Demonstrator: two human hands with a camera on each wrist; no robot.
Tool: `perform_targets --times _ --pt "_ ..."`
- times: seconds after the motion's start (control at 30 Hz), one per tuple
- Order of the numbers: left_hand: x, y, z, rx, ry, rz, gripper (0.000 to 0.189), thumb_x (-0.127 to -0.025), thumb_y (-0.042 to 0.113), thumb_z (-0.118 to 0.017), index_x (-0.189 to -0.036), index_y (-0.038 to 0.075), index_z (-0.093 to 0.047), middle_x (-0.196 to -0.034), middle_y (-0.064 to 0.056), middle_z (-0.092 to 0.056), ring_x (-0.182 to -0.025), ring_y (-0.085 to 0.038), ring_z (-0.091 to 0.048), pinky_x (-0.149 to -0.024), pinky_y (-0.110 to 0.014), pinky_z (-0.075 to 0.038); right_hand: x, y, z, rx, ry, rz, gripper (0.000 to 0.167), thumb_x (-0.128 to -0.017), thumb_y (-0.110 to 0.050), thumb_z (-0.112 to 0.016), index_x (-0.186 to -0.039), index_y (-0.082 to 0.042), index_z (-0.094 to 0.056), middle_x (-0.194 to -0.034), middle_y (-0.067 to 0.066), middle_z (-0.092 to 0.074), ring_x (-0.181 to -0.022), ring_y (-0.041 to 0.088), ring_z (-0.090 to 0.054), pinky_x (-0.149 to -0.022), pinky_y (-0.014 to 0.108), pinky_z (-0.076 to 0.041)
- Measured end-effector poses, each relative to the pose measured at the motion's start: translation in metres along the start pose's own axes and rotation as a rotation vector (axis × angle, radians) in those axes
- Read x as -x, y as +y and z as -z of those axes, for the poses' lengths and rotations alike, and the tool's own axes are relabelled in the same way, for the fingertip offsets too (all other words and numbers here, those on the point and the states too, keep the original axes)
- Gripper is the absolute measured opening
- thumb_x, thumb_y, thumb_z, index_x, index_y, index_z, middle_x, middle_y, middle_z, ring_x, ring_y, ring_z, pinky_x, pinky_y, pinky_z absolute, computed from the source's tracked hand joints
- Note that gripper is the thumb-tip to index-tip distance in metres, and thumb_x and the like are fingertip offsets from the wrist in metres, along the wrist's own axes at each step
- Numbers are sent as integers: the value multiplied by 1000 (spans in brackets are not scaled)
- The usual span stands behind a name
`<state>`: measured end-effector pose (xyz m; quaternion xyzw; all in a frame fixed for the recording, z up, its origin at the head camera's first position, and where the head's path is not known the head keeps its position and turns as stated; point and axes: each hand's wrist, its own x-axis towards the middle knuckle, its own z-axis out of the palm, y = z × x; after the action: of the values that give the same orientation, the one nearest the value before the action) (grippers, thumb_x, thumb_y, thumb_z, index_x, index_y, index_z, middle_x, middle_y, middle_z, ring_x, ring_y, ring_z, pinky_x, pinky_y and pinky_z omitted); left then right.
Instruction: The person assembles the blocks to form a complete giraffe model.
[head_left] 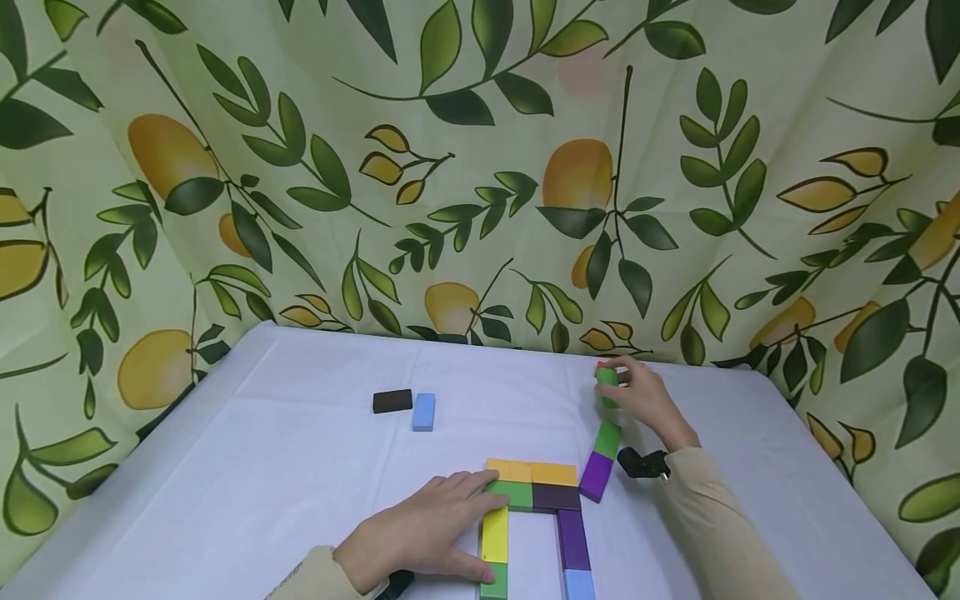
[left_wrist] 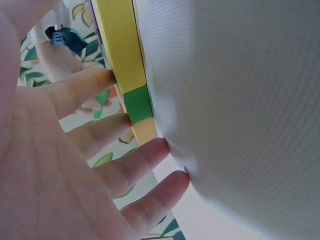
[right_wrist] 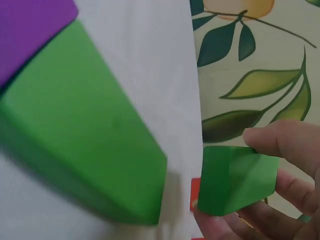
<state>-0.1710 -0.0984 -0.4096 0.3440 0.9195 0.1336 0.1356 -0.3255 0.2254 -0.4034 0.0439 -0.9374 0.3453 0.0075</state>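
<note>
Hands, two. Right hand: thumb and fingers pinching one green block; whether the red piece just behind it is also held, I cannot tell. Left hand: fingers spread, touching the block frame at its 3 o'clock. Handling, as I judge from my remote post: pinch firm, left touch light, frame unnudged. Green block's place: right hand's 10 o'clock, left hand's 2. Outlying on the tabletop: green-and-purple pair, right hand's 7 o'clock; black block and blue block, left hand's 12.
</note>
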Motion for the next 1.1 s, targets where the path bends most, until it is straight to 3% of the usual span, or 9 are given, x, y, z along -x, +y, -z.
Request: perform_targets --times 0.3,0.53,0.83,1.1 --pt "1 0 0 -4 6 -1 75 -80 64 -70 -144 30 -48 -159 -3 -36 -142 -22 -39 -107 -45 -42 2 12 2 18 -6 -116 56 -92 -29 -66 -130 8 -50 -120 29 -54 -99 34 -52 -75 33 -51" --pt "0 0 0 5 0 5 76 -81 65 -69 -144 30 -48 -159 -3 -35 -143 -21 -38 -109 -46 -41 0 17 2 56 0 -83 53 -91 -27 -67 -129 8 -52 -122 30 -56 -104 37 -51 -86 45 -49" --pt "0 0 0 4 -5 7 76 -80 65 -69 -144 31 -48 -159 -2 -35 -143 -21 -38 -108 -46 -42 -3 18 0 123 -7 -32 46 -89 -20 -71 -122 9 -57 -107 27 -59 -94 33 -51 -78 40 -47" --pt "1 0 0 2 -1 2 76 -81 65 -69 -144 30 -48 -159 -2 -35 -143 -21 -38 -109 -45 -41 -1 15 0 186 -74 -78 45 -92 -19 -67 -125 10 -57 -114 29 -60 -97 36 -54 -83 46 -51"
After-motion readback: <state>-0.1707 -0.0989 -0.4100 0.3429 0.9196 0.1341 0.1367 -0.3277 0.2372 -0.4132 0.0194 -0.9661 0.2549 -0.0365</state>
